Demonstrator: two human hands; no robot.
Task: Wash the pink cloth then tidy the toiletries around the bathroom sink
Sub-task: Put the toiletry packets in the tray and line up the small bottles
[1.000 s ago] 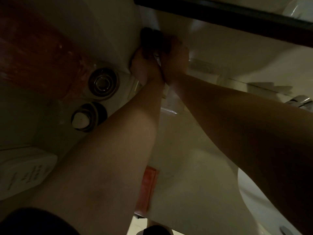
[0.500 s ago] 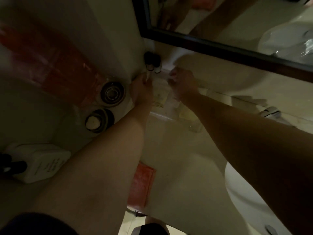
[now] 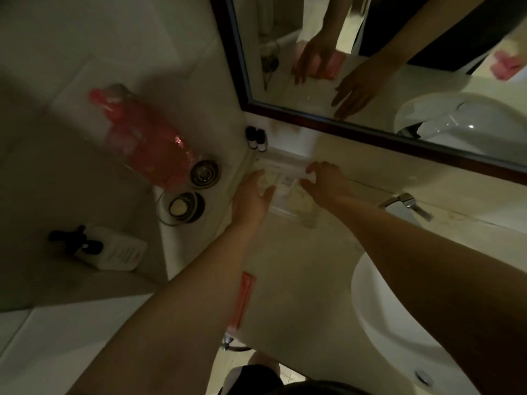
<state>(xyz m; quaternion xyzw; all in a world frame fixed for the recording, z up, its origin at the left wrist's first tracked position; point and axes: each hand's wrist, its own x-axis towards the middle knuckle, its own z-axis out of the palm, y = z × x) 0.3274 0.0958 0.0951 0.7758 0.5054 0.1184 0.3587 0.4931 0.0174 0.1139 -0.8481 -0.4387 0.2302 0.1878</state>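
Observation:
A folded pink cloth [image 3: 244, 297] lies at the counter's front edge, beside my left forearm. A clear tray [image 3: 285, 162] with several pale toiletry packets stands against the wall under the mirror. Two small dark-capped bottles [image 3: 256, 140] stand upright in the corner just behind it. My left hand [image 3: 251, 196] reaches over the tray's left part with straight fingers resting on the packets. My right hand [image 3: 326, 183] hovers at the tray's right part, thumb and fingers loosely spread towards a white packet; I cannot see a grip.
A white basin [image 3: 382, 315] sits at the right with a chrome tap [image 3: 403, 205] behind it. To the left are a pink plastic bag [image 3: 148, 138], two round metal holders [image 3: 204, 173], and a white pump bottle [image 3: 117, 252]. The dark-framed mirror [image 3: 370, 132] reflects both hands.
Both hands let go of the small dark bottles in the corner and drew back to the tray. The bottles now stand free, and the view has pulled back.

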